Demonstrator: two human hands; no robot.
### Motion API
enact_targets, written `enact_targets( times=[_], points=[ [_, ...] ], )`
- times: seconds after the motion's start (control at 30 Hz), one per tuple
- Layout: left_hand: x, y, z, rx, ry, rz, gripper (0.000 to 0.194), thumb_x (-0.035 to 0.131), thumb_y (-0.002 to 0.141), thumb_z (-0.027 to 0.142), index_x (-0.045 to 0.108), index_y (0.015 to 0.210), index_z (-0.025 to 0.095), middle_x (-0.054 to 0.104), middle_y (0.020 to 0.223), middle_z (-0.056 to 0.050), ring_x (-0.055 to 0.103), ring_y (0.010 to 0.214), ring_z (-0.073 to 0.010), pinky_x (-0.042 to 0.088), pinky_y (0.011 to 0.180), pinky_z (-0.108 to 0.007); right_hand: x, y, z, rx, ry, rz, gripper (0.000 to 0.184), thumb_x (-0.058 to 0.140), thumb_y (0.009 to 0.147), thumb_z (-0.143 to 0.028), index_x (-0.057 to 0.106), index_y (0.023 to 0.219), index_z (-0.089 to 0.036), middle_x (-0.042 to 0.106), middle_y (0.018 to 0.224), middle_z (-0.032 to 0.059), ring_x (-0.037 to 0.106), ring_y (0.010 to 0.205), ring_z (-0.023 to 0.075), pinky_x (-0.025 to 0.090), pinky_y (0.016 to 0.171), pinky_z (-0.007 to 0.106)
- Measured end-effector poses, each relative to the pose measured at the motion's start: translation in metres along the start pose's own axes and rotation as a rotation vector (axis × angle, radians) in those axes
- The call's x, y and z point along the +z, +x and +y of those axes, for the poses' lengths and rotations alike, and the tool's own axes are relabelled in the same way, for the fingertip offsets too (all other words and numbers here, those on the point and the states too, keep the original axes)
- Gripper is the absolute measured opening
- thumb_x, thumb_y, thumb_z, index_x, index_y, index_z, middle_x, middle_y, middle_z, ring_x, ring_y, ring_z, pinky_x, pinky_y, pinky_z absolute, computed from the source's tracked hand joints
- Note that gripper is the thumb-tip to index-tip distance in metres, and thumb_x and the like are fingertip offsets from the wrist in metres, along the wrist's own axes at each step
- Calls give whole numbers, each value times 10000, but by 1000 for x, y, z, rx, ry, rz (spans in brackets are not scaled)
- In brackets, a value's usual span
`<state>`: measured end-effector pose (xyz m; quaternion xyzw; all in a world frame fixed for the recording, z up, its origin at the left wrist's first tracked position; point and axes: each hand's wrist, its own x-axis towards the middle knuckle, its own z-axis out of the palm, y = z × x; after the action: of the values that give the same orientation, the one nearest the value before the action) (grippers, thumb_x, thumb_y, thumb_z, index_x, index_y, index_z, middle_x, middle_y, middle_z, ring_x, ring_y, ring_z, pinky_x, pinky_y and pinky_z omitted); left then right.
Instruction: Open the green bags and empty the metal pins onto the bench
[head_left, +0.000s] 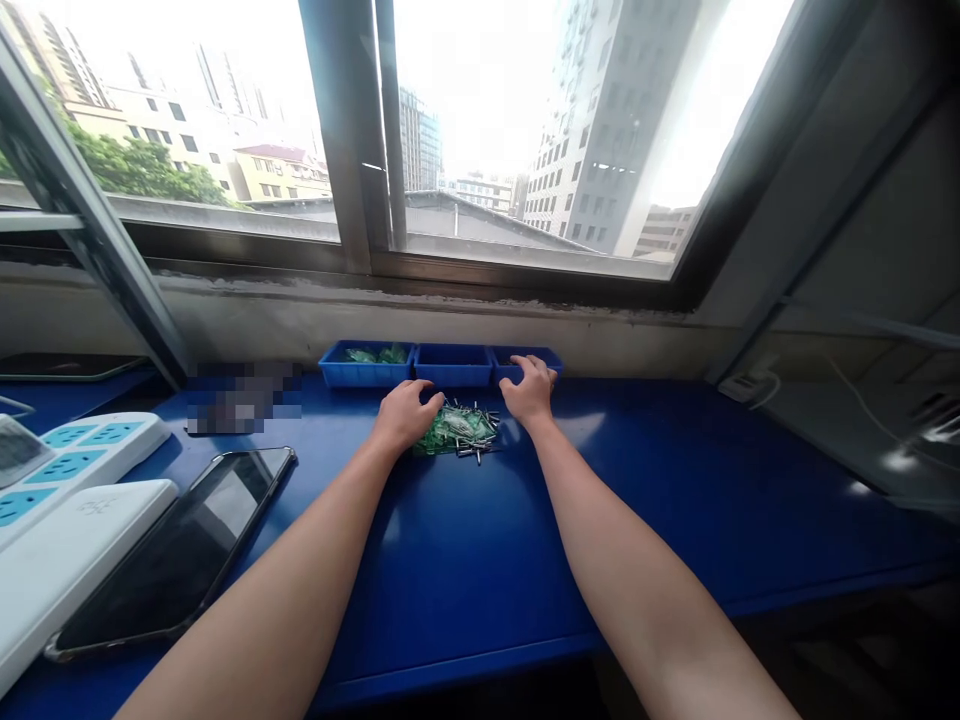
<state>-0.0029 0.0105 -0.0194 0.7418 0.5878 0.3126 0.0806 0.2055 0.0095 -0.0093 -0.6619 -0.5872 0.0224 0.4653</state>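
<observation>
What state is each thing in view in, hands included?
Left hand: fingers curved beside the green pieces.
Right hand: fingers bent over the right bin.
Green pieces: loose, heaped on the table.
Metal pins: loose, among and around these.
Left bin: upright, holding green pieces.
Middle bin: upright, contents unclear.
Right bin: upright, partly hidden.
Phone: flat, face up, dark.
Power strip: flat, face up.
White slab: flat.
Window: open or shut unclear.

A bright, metal-framed window (352, 150) above a pale wall (637, 348), a glossy blue table (465, 560) in front.
</observation>
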Motion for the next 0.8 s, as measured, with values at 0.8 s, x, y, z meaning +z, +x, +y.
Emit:
enact_targets(
  times=[0.8],
  points=[
    [15,-11,7,143,95,-229,551,400,806,539,572,1196,188,488,1339,-122,371,1278,-335,289,1027,-457,38,-11,-5,39,86,-418,118,627,660,-313,660,636,-201,683,723,65,613,713,204,440,653,310]
  ],
)
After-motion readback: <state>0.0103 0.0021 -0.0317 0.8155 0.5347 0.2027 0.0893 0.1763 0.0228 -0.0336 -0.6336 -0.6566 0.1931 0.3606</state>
